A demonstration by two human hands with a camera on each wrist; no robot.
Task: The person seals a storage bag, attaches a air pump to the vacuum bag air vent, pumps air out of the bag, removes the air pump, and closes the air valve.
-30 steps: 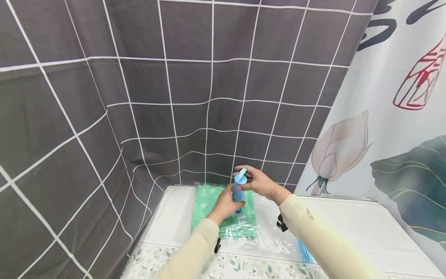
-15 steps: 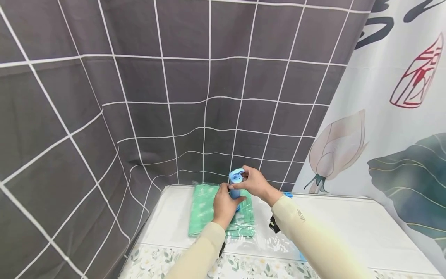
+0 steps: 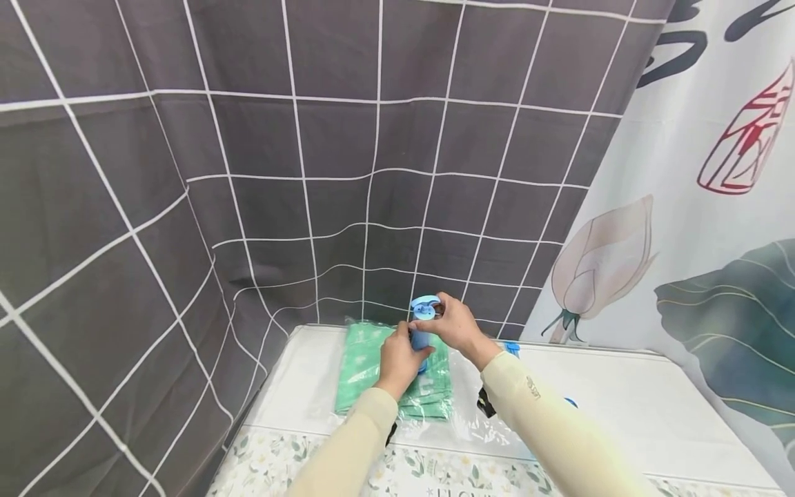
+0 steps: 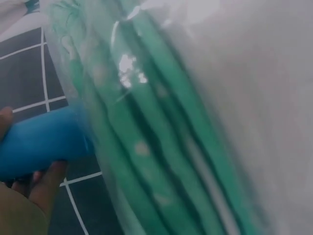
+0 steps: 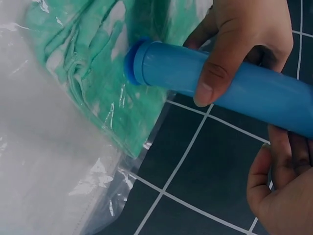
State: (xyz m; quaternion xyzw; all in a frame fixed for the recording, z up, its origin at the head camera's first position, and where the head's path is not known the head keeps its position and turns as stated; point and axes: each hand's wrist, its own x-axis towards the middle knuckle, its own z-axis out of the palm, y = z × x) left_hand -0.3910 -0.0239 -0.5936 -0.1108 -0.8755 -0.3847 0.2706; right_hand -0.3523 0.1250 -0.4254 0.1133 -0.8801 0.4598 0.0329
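A blue hand pump (image 3: 420, 339) stands with its flanged base against a clear plastic bag that holds folded green cloth (image 3: 363, 362). My left hand (image 3: 397, 360) grips the pump's body, thumb in front. Up at the pump's top, my right hand (image 3: 458, 327) pinches the rim beside a curved light-blue handle (image 3: 426, 300). The right wrist view shows the left thumb across the blue tube (image 5: 168, 66) and right fingers (image 5: 281, 152) at its other end, partly cut off by the frame. Pale-patterned green folds (image 4: 151, 127) fill the left wrist view beside the tube.
The bag lies on a white tabletop (image 3: 621, 386) with a floral front strip (image 3: 273, 455). A small blue piece (image 3: 512, 347) lies right of the hands, and another (image 3: 571, 402) shows past the right sleeve. A dark grid-patterned curtain (image 3: 335, 207) hangs behind.
The pump's curved handle has turned, from slanting up to the right to lying broadside across the top. My right hand has shifted slightly left. The left hand stays around the body.
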